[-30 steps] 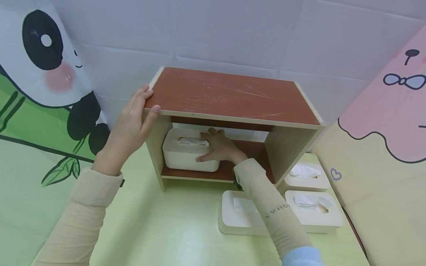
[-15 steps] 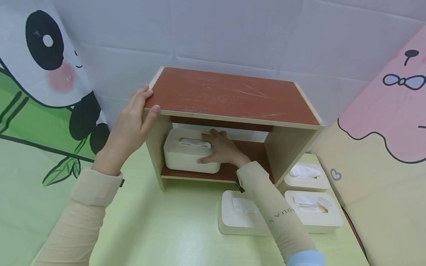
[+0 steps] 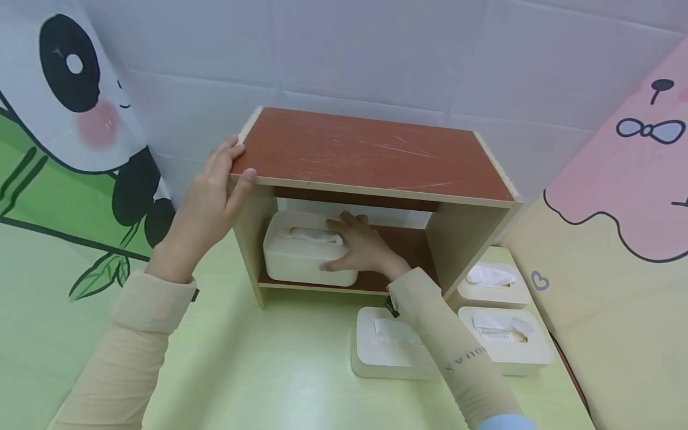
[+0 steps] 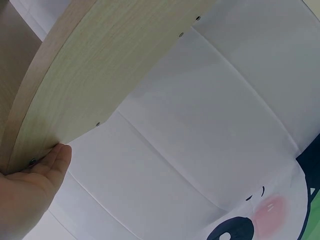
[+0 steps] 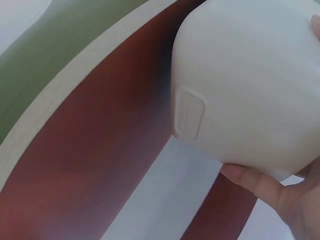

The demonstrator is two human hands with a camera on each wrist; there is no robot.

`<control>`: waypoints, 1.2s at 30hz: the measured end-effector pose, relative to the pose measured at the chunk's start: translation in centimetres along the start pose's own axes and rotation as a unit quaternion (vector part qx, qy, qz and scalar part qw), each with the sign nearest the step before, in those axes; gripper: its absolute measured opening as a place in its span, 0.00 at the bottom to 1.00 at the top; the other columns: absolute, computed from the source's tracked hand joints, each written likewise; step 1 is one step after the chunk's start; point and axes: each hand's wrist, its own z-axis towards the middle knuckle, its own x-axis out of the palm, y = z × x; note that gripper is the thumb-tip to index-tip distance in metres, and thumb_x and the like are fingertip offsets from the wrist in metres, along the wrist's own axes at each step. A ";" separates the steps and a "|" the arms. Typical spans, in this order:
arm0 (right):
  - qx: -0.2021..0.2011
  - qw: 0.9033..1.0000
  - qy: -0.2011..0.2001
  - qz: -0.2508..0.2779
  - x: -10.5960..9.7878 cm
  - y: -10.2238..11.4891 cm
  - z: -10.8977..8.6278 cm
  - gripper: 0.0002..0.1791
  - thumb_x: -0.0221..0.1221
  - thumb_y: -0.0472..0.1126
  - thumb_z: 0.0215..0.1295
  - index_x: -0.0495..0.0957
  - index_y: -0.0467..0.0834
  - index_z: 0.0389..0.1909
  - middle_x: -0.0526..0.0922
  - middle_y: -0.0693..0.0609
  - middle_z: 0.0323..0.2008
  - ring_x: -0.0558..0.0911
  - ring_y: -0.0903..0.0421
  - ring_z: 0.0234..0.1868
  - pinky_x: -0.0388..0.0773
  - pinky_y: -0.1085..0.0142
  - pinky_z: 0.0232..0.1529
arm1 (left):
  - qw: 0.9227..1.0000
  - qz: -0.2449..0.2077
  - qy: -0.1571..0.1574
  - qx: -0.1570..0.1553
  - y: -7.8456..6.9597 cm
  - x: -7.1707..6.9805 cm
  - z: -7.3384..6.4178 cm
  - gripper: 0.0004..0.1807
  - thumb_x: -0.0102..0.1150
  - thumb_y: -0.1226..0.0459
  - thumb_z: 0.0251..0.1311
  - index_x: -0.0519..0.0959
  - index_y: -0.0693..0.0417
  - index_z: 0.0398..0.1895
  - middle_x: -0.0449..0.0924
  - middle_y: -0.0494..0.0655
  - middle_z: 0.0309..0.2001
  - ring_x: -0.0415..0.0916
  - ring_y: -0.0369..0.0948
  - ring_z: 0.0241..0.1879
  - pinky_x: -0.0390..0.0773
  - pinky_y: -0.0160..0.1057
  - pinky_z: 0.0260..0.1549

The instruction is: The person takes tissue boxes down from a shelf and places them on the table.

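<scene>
A small wooden shelf (image 3: 371, 152) with a red-brown top stands on the table. Inside its left part sits a cream tissue box (image 3: 301, 257), a tissue showing in its slot. My right hand (image 3: 365, 245) grips the right end of this box, thumb on the front and fingers over the top towards the back; the right wrist view shows a thumb (image 5: 255, 185) against the box (image 5: 245, 85). My left hand (image 3: 206, 206) holds the shelf's top left front corner, thumb at the front edge. In the left wrist view its fingers (image 4: 55, 160) lie against the side panel (image 4: 100, 65).
On the table (image 3: 258, 370), in front of the shelf, is a tissue box (image 3: 387, 352) partly hidden by my right forearm. Two more tissue boxes, a nearer one (image 3: 505, 340) and a farther one (image 3: 491, 283), stand right of the shelf. Printed cloths hang at both sides.
The tissue box inside the shelf has slid slightly towards me, to the front edge of the shelf board, and my right hand has come with it. My left hand stays on the corner.
</scene>
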 end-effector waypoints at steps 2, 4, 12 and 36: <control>-0.002 1.000 -0.005 -0.001 -0.1 0.3 -0.4 0.55 0.61 0.72 0.39 0.56 0.54 0.69 0.51 0.47 0.70 0.55 0.36 0.66 0.68 0.41 0.54 | 1.000 0.000 0.000 -0.001 0.0 0.0 0.0 0.31 0.41 0.49 0.67 0.59 0.61 0.65 0.53 0.51 0.70 0.51 0.48 0.69 0.57 0.50 0.65; -0.007 1.000 -0.012 -0.008 -0.2 0.5 -0.7 0.54 0.62 0.72 0.38 0.57 0.53 0.68 0.54 0.47 0.69 0.56 0.36 0.66 0.70 0.43 0.52 | 1.000 -0.001 0.000 0.000 0.0 0.0 0.0 0.31 0.41 0.49 0.67 0.59 0.61 0.65 0.53 0.51 0.70 0.51 0.48 0.69 0.57 0.50 0.65; -0.035 0.999 -0.036 -0.018 -0.4 1.4 -2.6 0.54 0.64 0.71 0.36 0.61 0.52 0.66 0.61 0.49 0.64 0.59 0.42 0.63 0.77 0.49 0.43 | 1.000 0.000 -0.002 0.003 -0.1 0.0 0.0 0.31 0.41 0.50 0.67 0.59 0.62 0.65 0.53 0.52 0.69 0.51 0.47 0.69 0.56 0.49 0.66; -0.068 0.997 -0.037 -0.029 1.1 4.3 -7.0 0.53 0.63 0.72 0.36 0.62 0.52 0.66 0.59 0.44 0.65 0.61 0.40 0.61 0.77 0.57 0.31 | 1.000 -0.005 -0.003 -0.003 -0.2 0.1 0.1 0.31 0.43 0.50 0.66 0.59 0.60 0.65 0.53 0.51 0.70 0.53 0.47 0.68 0.58 0.50 0.64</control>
